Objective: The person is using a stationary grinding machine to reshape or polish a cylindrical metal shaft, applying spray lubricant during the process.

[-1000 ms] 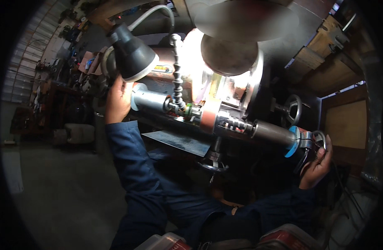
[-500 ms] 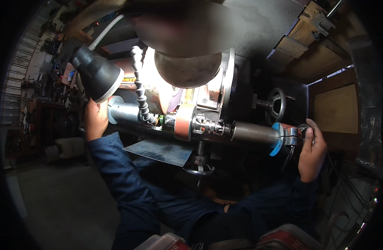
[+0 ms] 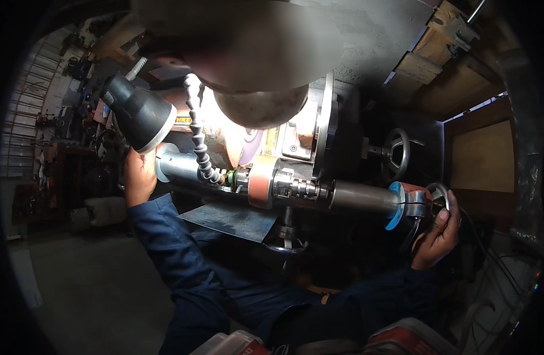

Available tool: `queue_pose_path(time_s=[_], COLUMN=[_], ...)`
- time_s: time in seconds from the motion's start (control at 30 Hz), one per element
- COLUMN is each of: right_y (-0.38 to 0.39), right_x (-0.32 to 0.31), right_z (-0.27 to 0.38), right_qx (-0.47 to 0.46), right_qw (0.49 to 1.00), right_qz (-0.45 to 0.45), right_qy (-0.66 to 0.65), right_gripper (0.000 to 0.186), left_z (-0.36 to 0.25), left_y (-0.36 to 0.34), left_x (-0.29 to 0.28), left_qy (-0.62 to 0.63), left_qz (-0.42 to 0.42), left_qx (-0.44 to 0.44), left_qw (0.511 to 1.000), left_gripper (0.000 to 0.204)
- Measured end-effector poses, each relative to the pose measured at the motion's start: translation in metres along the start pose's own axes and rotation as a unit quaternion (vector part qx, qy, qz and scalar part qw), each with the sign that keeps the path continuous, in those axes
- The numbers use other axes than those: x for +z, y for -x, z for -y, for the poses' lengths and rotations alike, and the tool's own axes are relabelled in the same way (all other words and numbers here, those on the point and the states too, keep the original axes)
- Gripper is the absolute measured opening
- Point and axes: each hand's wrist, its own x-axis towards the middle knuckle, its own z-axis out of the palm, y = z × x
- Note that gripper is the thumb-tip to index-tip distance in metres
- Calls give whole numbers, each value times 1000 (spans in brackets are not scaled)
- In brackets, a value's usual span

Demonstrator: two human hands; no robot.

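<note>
A cylindrical grinding-type machine runs across in front of me. My left hand (image 3: 141,177) is at the far left end of its grey metal cylinder (image 3: 183,164); the black lamp (image 3: 139,112) and the cylinder hide the fingers. At the right end, my right hand (image 3: 439,235) holds the rim of a small handwheel (image 3: 442,193), thumb against it. Between these ends sits a stepped shiny metal shaft (image 3: 304,189), next to a wide orange-brown ring (image 3: 261,182). To the shaft's right are a dark steel sleeve (image 3: 365,197) and a blue collar (image 3: 396,205).
A segmented coolant hose (image 3: 198,133) bends down toward the shaft. Behind it shows a purplish grinding wheel (image 3: 251,147). A flat metal plate (image 3: 230,220) juts toward me above a lower handwheel (image 3: 286,245). Another handwheel (image 3: 396,155) stands at the back right.
My right hand has moved down along the handwheel, its fingers now lower on the rim. My left hand stays by the cylinder's end. The whole view has shifted slightly.
</note>
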Motion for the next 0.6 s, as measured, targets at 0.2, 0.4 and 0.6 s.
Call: queue_pose_path(time_s=[0.2,0.4,0.6], right_y=[6,-33,-48], right_x=[1,-16,-19], right_z=[-3,18,24], right_qx=[-49,40,102], right_qw=[995,995,981], right_qz=[-82,91,159], right_qy=[-28,18,45], right_gripper=[32,28,26], left_z=[0,-7,-12], left_y=[1,-3,-5], left_x=[-1,0,1], left_qy=[22,-62,-67], left_qz=[8,10,1], left_qx=[-16,30,39], left_qw=[1000,998,997], left_gripper=[24,27,25])
